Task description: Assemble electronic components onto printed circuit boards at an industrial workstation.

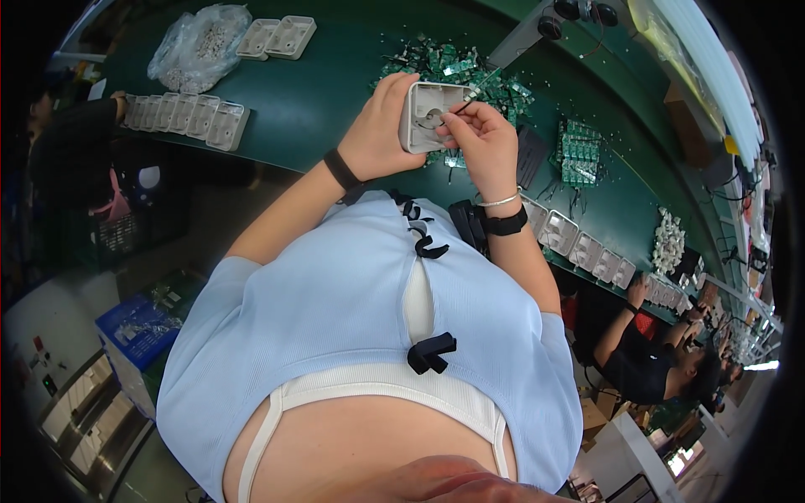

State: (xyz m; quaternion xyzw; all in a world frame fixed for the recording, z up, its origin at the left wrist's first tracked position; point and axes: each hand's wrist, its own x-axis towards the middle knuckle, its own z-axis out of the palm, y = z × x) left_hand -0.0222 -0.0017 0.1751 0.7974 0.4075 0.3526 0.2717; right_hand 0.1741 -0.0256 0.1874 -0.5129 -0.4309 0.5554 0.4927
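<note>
My left hand is wrapped round the left side of an open white plastic housing, holding it tilted above the green bench with its hollow inside facing me. Inside are moulded ribs and a round recess. My right hand reaches over the housing's right side. Its thumb and forefinger pinch a thin dark wire, part of which curls down into the housing. The exact tip of the wire between the fingers is too small to make out.
Loose green circuit boards lie heaped behind the housing, with stacked boards to the right. Rows of white housings line the bench edge left and right. A clear bag holds small parts. Co-workers sit right and left.
</note>
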